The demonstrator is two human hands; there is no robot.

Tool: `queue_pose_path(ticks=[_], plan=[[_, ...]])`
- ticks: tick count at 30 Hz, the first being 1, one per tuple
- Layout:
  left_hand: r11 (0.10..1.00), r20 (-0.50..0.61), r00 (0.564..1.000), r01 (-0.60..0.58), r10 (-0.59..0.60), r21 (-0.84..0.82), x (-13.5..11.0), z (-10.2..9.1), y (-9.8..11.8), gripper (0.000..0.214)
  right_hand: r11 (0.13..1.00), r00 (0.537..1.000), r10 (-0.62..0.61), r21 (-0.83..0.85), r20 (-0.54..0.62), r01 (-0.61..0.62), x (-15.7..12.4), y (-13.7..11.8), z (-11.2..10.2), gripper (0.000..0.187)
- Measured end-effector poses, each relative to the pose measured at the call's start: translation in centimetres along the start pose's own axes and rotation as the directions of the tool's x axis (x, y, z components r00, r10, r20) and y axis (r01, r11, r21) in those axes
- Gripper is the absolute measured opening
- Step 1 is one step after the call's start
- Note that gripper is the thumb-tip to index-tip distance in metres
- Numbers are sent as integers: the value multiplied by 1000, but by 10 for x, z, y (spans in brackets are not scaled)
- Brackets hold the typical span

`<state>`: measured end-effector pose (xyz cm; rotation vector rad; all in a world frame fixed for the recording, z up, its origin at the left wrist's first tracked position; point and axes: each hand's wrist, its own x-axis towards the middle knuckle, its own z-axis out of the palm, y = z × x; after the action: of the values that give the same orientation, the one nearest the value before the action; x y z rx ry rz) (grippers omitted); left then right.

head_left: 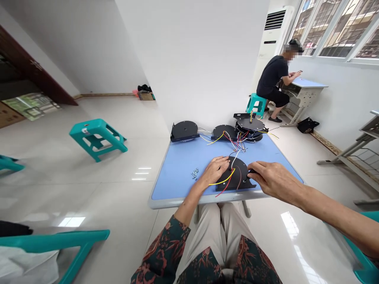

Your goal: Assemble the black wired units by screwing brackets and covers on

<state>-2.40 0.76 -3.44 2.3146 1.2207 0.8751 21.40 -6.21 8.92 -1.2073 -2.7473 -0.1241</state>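
A round black plate [240, 167] with a straight flanged edge lies near the front of the blue table. Yellow, red, white and brown wires come out of its middle. My left hand [215, 170] rests on the plate's left side, fingers stretched out and holding nothing. On the right, my right hand [268, 176] is closed round a black screwdriver [250, 172], mostly hidden by the fingers. Its lower end points down at the plate near the lower right edge. Left of the plate lies a small pile of silver screws [194, 173].
Along the table's [174, 167] back stand another black plate [185, 129], a second one [223, 131] and a stack of them [251, 125] with loose wires. A green stool [97, 136] is on the floor at left. A person [274, 77] sits at a desk behind.
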Motion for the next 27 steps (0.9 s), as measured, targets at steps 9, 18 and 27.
queue_pose_path(ticks=[9, 18, 27], plan=[[961, 17, 993, -116, 115, 252, -3, 11, 5, 47, 963, 967, -149, -252, -208, 94, -9, 1, 17, 31], [932, 37, 990, -138, 133, 336, -1, 12, 6, 47, 944, 919, 51, -281, -391, -173, -4, -17, 32, 37], [954, -11, 990, -130, 138, 272, -2, 15, 2, 45, 980, 877, 173, -12, -449, -200, -14, -6, 12, 38]])
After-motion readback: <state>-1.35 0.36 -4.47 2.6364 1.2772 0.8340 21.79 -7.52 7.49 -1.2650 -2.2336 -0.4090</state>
